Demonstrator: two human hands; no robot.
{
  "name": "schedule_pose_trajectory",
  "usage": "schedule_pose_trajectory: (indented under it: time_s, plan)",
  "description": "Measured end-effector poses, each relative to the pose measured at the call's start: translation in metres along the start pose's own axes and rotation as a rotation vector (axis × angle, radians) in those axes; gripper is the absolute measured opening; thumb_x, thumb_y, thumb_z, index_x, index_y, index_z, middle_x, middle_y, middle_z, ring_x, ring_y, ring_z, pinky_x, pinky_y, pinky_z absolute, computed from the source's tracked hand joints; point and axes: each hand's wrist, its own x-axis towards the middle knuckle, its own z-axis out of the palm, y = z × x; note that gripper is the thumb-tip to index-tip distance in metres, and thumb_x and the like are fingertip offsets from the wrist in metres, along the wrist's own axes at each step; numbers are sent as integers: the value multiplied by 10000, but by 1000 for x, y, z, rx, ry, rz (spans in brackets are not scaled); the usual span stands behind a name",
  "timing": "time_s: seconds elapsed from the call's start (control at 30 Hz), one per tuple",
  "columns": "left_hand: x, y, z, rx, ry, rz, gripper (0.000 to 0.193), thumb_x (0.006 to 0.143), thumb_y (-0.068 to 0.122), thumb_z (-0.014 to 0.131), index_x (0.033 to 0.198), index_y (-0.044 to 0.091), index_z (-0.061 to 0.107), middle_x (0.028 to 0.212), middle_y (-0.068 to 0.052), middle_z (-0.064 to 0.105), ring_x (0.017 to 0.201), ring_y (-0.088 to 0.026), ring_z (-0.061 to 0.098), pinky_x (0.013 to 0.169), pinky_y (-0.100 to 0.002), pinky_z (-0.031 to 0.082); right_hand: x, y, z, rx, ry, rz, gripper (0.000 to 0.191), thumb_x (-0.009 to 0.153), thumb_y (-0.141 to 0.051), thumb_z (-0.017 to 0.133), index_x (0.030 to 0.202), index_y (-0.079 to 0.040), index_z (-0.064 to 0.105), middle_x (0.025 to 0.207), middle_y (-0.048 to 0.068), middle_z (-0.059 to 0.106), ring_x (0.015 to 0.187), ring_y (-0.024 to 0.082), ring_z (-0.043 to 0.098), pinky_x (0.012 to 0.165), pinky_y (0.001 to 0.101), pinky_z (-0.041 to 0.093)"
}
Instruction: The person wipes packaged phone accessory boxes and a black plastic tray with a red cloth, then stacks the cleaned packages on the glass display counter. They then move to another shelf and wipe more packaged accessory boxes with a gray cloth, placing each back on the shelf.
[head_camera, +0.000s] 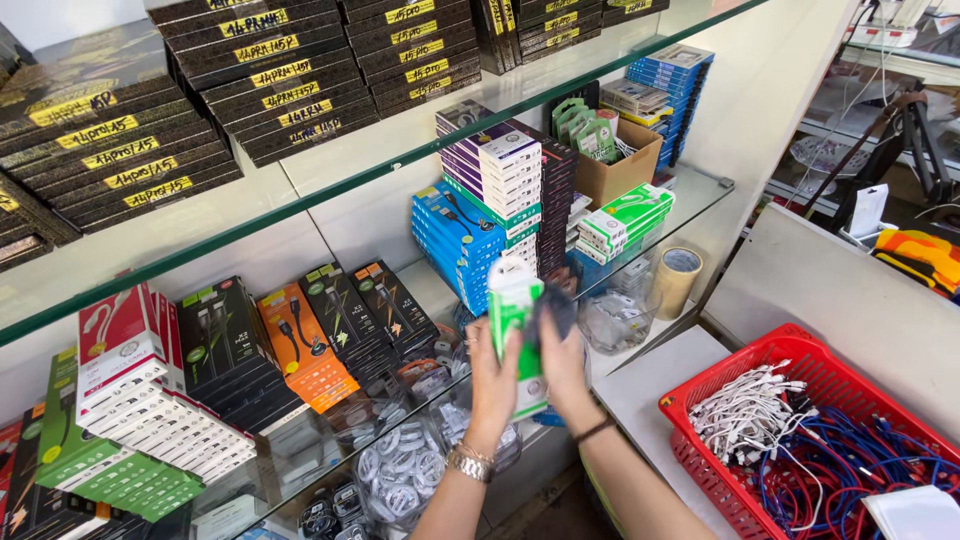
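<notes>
Item 1: tall green-and-white cardboard carton (515, 330), upright, at picture centre, in front of the glass shelves (700, 190).

Left hand (493, 372): at 9 o'clock of the carton, fingers closed round its left edge and lower half, holding it; gold metal wristwatch (470, 462) on the wrist.

Right hand (563, 362): at 3 o'clock of the carton, fingers curled round a small dark cloth (555, 308) pressed to the carton's right face; thin dark band on the wrist.

Surroundings: stack of blue and white-purple boxes (480, 220) at 12 o'clock of the carton; orange and black cable boxes (330, 330) at 9 o'clock; red-white and green boxes (130, 410) further toward 9 o'clock; rows of flat black boxes with yellow labels (270, 80) on the top shelf at 11 o'clock; roll of brown tape (678, 280) at 2 o'clock; red plastic basket (700, 410) of white, blue and red cables at 4 o'clock, resting on the white surface (650, 385).
</notes>
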Motion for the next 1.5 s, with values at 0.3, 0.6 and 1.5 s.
schedule_pose_trajectory:
  time_s: [0.3,0.6,1.5]
  plan:
    - [10,-33,-32,-704,200,-517,473,977,326,578,1381,106,466,1296,-95,608,1101,-188,623,908,-363,537,-56,-16,-31,-316,-309,74,447,961,-242,663,1350,-36,585,1246,117,731,1162,188,668,999,318,515]
    - [18,-47,12,-995,123,-676,553,993,381,520,1482,148,409,1444,-68,559,1281,-225,566,1071,-384,454,-60,-46,-32,-723,-595,-475,725,869,-126,686,1541,-96,417,1611,213,347,1498,347,282,1186,409,263]
    - [97,7,55,400,323,64,494,929,198,698,1387,85,551,1455,-188,486,1368,-384,438,1142,-520,358,262,-20,-134,-124,208,72,430,924,-136,765,1291,-10,581,1148,146,645,997,286,617,838,438,516]
